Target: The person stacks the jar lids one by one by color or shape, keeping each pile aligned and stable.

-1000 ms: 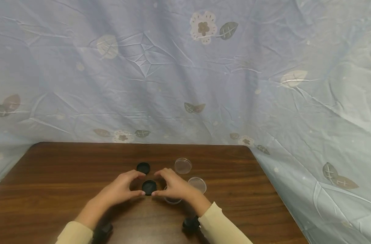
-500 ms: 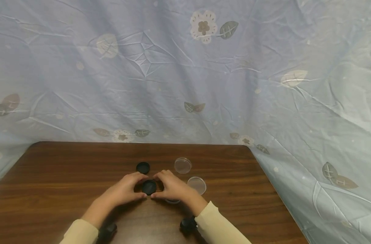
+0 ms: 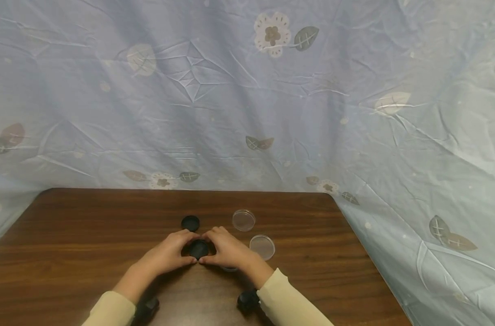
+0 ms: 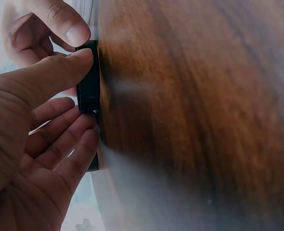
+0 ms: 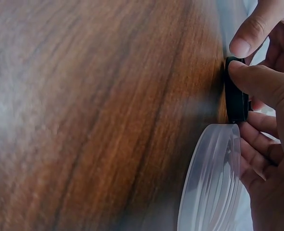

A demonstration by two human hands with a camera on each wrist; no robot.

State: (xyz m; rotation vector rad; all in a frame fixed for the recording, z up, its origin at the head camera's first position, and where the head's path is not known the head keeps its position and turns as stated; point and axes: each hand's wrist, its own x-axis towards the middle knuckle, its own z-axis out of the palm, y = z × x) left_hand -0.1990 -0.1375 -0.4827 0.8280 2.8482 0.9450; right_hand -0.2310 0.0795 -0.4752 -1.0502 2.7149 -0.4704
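Observation:
A small black round lid (image 3: 199,250) lies on the wooden table between both hands. My left hand (image 3: 170,253) holds its left side, thumb at the near rim and fingertips at the far rim. On the opposite side my right hand (image 3: 229,251) grips it the same way. Seen from the left wrist, the black lid (image 4: 88,82) is edge-on, with both thumbs close together on its rim. The right wrist view has the black lid (image 5: 236,91) beside a clear round dish (image 5: 209,183), which is mostly hidden under my right hand in the head view.
Behind the hands lies a second black round lid (image 3: 190,223). Two clear round dishes, one farther back (image 3: 244,220) and one nearer (image 3: 262,247), are to the right. A patterned curtain (image 3: 231,113) hangs behind the table (image 3: 88,235).
Both hands have drawn in around the black lid from either side, and their fingertips now nearly meet at its rim. The lid itself has hardly moved.

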